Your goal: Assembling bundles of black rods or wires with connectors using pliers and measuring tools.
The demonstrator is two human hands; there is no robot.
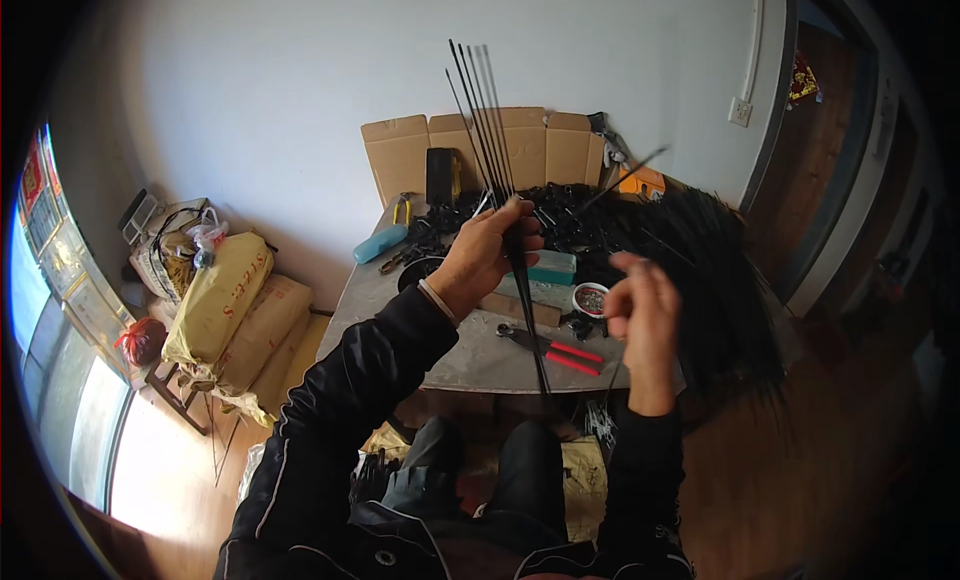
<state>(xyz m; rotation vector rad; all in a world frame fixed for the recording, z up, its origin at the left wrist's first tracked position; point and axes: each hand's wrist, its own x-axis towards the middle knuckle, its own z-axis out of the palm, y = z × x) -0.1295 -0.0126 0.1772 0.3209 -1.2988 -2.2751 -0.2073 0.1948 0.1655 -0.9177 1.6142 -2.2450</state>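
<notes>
My left hand [487, 252] is raised over the grey table [470, 355] and grips a bundle of thin black rods [484, 120] that stand nearly upright, their tips fanning out above and their lower ends reaching below the table edge. My right hand [640, 305] is beside it, fingers pinched on a single thin black rod [625, 178] that slants up to the right. A large heap of the same black rods [715, 280] lies on the table's right side, just behind my right hand.
Red-handled pliers [560, 355] lie near the table's front edge. A small round tin [590, 300], a teal box [550, 268], a blue bottle [380, 244] and an open cardboard box [480, 150] sit behind. Yellow sacks [225, 305] are stacked at the left. A doorway [840, 160] is at the right.
</notes>
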